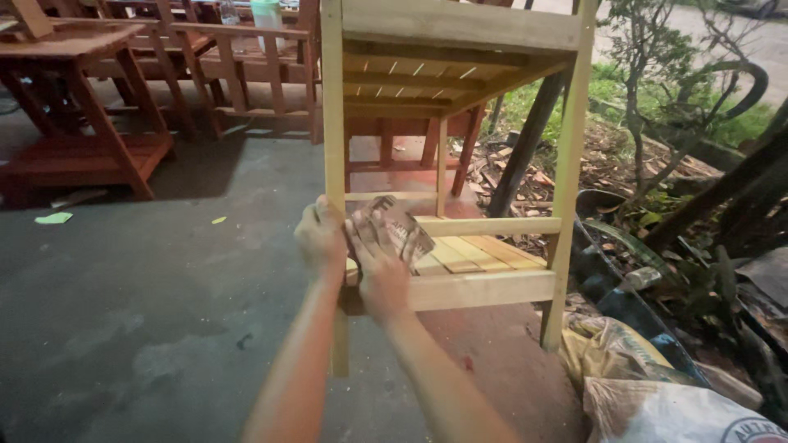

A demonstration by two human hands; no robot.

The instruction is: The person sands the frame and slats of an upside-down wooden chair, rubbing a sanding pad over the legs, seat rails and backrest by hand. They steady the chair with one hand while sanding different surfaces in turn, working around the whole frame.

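At shelf leg | 2 hands: left hand (320, 238), right hand (382, 275) | 1 sandpaper sheet (398, 226) | 1 shelf (484, 254)

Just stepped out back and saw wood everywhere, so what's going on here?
A person stands over a pale wooden shelf rack on the concrete floor. The left hand grips its front leg, while the right hand presses a crumpled sheet, likely sandpaper, against the lower shelf area. Darker wooden furniture stands behind, and sacks lie at the right.
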